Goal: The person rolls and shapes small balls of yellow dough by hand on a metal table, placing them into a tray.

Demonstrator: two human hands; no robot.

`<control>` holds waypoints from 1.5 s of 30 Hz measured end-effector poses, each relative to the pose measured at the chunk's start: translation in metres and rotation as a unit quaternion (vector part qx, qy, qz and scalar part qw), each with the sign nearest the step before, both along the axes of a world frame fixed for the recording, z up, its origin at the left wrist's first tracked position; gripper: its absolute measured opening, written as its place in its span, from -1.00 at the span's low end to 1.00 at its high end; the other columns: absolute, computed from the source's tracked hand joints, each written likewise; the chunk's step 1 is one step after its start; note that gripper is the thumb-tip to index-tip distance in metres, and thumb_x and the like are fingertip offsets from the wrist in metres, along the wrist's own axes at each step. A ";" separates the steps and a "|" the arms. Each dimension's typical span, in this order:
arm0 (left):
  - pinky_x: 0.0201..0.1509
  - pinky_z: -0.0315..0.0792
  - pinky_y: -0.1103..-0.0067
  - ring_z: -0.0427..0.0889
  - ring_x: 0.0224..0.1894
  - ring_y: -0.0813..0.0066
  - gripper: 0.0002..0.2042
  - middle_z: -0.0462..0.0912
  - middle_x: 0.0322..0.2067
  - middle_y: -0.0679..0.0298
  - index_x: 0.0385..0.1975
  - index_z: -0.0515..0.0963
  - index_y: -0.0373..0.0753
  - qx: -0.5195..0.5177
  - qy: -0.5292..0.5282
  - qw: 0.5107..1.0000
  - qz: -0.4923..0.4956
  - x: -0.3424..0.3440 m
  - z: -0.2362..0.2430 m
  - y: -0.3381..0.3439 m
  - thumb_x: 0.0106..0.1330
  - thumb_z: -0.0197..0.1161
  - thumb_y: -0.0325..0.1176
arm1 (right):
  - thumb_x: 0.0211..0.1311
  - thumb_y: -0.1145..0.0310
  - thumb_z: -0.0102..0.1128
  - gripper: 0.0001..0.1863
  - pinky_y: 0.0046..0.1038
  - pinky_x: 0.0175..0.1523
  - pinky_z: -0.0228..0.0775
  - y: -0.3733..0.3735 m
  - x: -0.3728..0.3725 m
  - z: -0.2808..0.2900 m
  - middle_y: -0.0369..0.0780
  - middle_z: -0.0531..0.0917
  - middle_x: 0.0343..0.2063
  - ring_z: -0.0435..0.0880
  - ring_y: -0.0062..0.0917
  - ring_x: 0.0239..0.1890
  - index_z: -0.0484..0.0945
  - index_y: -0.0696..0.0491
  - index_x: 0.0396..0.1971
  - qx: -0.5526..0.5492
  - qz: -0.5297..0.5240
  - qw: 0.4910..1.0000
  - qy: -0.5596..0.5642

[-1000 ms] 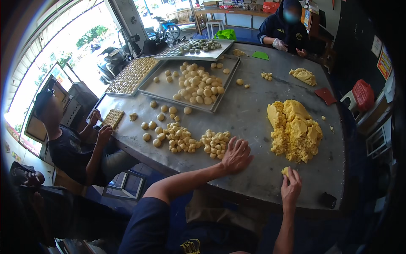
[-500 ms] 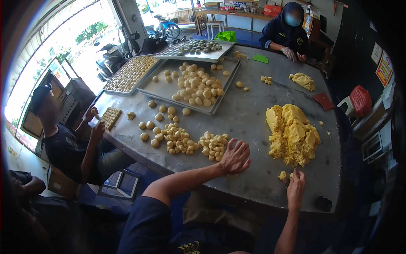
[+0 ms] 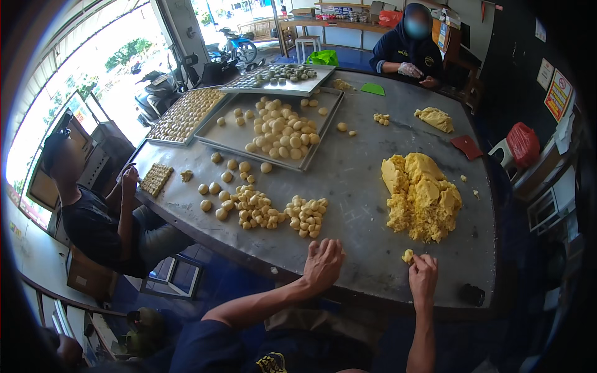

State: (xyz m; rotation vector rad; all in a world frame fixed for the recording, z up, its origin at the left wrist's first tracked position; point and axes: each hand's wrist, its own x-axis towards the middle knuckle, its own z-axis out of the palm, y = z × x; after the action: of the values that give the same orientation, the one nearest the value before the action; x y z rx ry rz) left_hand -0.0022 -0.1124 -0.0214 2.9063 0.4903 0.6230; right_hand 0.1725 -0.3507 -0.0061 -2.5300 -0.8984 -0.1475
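Moved since earlier: right hand (image 3: 423,276) slid left along near worktop (image 3: 360,180) edge, small dough lump (image 3: 407,255) now touching its fingertips, fingers curled but not closed on it. Left hand (image 3: 323,263) barely shifted, resting palm-down, fingers loosely spread, holding nothing, just near of dough-ball pile (image 3: 305,215). Big yellow dough mound (image 3: 421,196) just far of the lump. Tray (image 3: 236,133) of balls far left.
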 end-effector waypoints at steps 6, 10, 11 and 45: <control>0.20 0.20 0.24 0.47 0.10 0.17 -0.78 0.57 -0.07 0.11 -0.05 0.50 -0.26 -0.246 0.028 0.965 0.081 -0.004 0.008 0.006 0.40 0.18 -0.31 | 0.21 0.67 0.14 -0.55 -0.23 0.29 0.34 -0.003 -0.004 0.014 -0.02 0.50 0.16 0.50 -0.09 0.13 0.53 0.25 0.14 -0.024 -0.053 0.998 -0.011; 0.08 0.45 0.35 0.68 -0.07 0.26 -0.71 0.72 -0.20 0.08 -0.08 0.60 -0.32 -0.456 -0.100 0.881 0.079 -0.001 0.012 0.004 0.43 0.24 -0.21 | 0.31 0.73 -0.09 -0.51 -0.22 0.36 0.29 -0.014 -0.041 -0.005 -0.03 0.40 0.30 0.41 -0.08 0.25 0.43 0.28 0.24 -0.042 -0.073 0.996 -0.007; 0.04 0.51 0.39 0.73 -0.12 0.29 -0.69 0.75 -0.25 0.08 -0.08 0.62 -0.34 -0.520 -0.118 0.842 0.084 0.001 0.016 0.003 0.43 0.25 -0.18 | 0.31 0.71 -0.06 -0.53 -0.21 0.34 0.32 -0.018 -0.048 -0.007 -0.02 0.42 0.28 0.40 -0.09 0.25 0.45 0.28 0.23 -0.050 -0.048 0.997 -0.016; -0.19 0.55 0.27 0.72 -0.24 -0.02 -0.78 0.69 -0.36 0.01 -0.23 0.54 -0.29 -0.487 -0.014 0.868 -0.100 0.014 0.009 -0.022 0.26 0.38 -0.32 | 0.15 0.66 0.38 -0.71 -0.52 0.02 0.57 0.075 -0.077 0.032 -0.13 0.73 -0.13 0.70 -0.54 -0.07 0.68 0.30 -0.10 0.355 0.060 0.857 0.367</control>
State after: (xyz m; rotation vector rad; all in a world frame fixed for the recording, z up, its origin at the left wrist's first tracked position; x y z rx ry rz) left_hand 0.0121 -0.1344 -0.0129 1.9371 0.3421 0.2534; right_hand 0.0960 -0.2754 0.0260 -1.6101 -0.5310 0.4307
